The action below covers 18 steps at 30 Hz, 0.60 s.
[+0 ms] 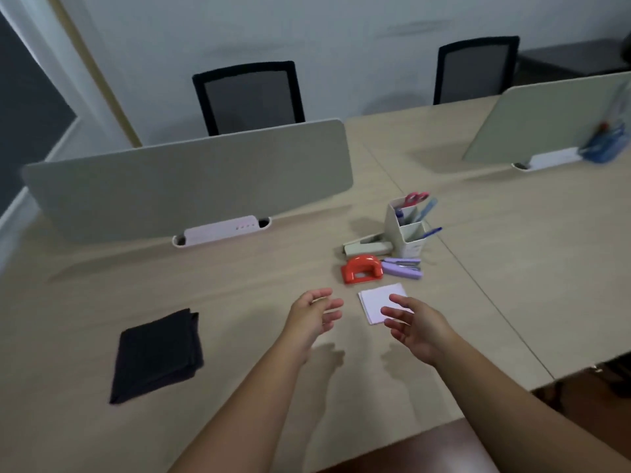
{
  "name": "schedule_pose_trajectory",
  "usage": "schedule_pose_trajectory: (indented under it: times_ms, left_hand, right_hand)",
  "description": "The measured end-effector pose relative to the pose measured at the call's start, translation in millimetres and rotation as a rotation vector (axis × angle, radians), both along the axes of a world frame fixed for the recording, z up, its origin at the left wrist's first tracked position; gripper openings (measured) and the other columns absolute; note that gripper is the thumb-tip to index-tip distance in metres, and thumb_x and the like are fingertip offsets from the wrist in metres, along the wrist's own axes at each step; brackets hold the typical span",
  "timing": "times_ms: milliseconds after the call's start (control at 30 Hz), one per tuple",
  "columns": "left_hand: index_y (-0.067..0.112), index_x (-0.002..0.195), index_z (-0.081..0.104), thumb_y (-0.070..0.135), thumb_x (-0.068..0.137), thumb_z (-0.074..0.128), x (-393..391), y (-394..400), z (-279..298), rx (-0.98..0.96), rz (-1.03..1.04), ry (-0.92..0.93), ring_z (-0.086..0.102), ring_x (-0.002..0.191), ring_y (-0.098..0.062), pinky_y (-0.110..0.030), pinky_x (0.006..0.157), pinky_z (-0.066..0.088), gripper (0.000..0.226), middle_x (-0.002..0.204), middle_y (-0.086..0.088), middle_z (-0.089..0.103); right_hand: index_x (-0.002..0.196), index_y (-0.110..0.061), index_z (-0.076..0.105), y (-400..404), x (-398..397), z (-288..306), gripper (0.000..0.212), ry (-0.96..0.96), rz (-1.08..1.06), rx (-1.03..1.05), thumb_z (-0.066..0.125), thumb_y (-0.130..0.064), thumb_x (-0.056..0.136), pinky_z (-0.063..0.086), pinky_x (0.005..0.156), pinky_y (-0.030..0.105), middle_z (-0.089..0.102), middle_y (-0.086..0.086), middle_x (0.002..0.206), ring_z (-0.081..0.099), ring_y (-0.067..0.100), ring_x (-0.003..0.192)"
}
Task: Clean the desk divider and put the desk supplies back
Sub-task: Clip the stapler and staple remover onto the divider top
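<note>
Head view looks down on a pale wooden desk [136, 295] with both bare forearms stretched forward. No brand, label or writing can be read on anything; the only markings are a row of small pinkish dots on the white socket strip [220, 230] set in the slot at the foot of the desk divider [187, 172].

That grey-green divider stands upright across the far side of the desk, left of centre. 1 folded black cloth [157, 355] lies flat on the desk near the left, well apart from both hands.

The supplies sit grouped to the right of the divider's end: 1 white pen holder [406, 227] with red-handled scissors [415, 198] and blue pens inside, 1 beige stapler [367, 247] just beside its left wall, 1 red hole punch [361, 269], 1 purple stapler [402, 268] just beside the punch, and 1 small stack of white note paper [377, 302] nearest the person.

The left hand [316, 317] hovers above the desk, fingers spread and relaxed, holding nothing. The right hand [415, 327] is likewise loose and empty, its fingertips over the near edge of the note paper; whether they touch it cannot be told.

Beyond are 2 black mesh chairs [249, 93] and a 2nd divider [546, 121] at the right, with a blurred blue holder beside it.
</note>
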<state>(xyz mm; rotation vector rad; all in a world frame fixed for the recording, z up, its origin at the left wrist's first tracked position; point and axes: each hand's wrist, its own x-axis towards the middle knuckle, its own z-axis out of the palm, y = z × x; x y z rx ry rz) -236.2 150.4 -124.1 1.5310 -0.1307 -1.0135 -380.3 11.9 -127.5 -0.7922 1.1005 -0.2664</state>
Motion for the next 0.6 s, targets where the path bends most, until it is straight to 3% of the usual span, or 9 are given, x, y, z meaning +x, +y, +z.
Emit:
schedule_pose_trajectory:
  times_ms: [267, 400, 533, 600]
  left_hand:
    - [0.020, 0.100, 0.058, 0.012, 0.089, 0.055, 32.0, -80.3, -2.1, 0.050, -0.250, -0.088, 0.062, 0.071, -0.016, -0.026, 0.067, 0.043, 0.014, 0.091, -0.004, 0.071]
    - [0.019, 0.095, 0.058, 0.008, 0.087, 0.058, 55.0, -118.8, -10.9, 0.071, -0.304, -0.121, 0.061, 0.078, -0.022, -0.029, 0.064, 0.044, 0.014, 0.096, -0.011, 0.067]
    - [0.013, 0.109, 0.060, 0.009, 0.090, 0.059, 65.6, -156.2, -20.7, 0.132, -0.293, -0.182, 0.058, 0.073, -0.010, -0.011, 0.047, 0.046, 0.020, 0.095, -0.006, 0.062]
    - [0.013, 0.110, 0.061, 0.009, 0.087, 0.063, 74.4, -171.3, -33.5, 0.155, -0.289, -0.286, 0.058, 0.080, -0.010, -0.011, 0.058, 0.048, 0.024, 0.105, -0.005, 0.063]
  right_hand:
    - [0.111, -0.010, 0.060, -65.0, 10.9, -12.9, 0.022, 0.038, -0.230, -0.074, 0.054, -0.019, 0.092, 0.045, 0.067, 0.028, 0.065, 0.012, 0.093, 0.058, 0.023, 0.075]
    - [0.104, -0.010, 0.059, -95.9, 22.3, -17.8, 0.015, 0.064, -0.299, -0.114, 0.051, -0.016, 0.093, 0.043, 0.065, 0.026, 0.061, 0.009, 0.085, 0.056, 0.020, 0.070]
    - [0.090, -0.011, 0.060, -125.9, 28.5, -25.9, 0.010, 0.131, -0.301, -0.155, 0.050, -0.012, 0.093, 0.041, 0.061, 0.023, 0.059, 0.007, 0.078, 0.053, 0.017, 0.063]
    - [0.100, -0.007, 0.061, -136.1, 31.6, -35.1, 0.012, 0.172, -0.267, -0.204, 0.053, -0.010, 0.091, 0.040, 0.059, 0.023, 0.059, 0.007, 0.076, 0.051, 0.017, 0.062]
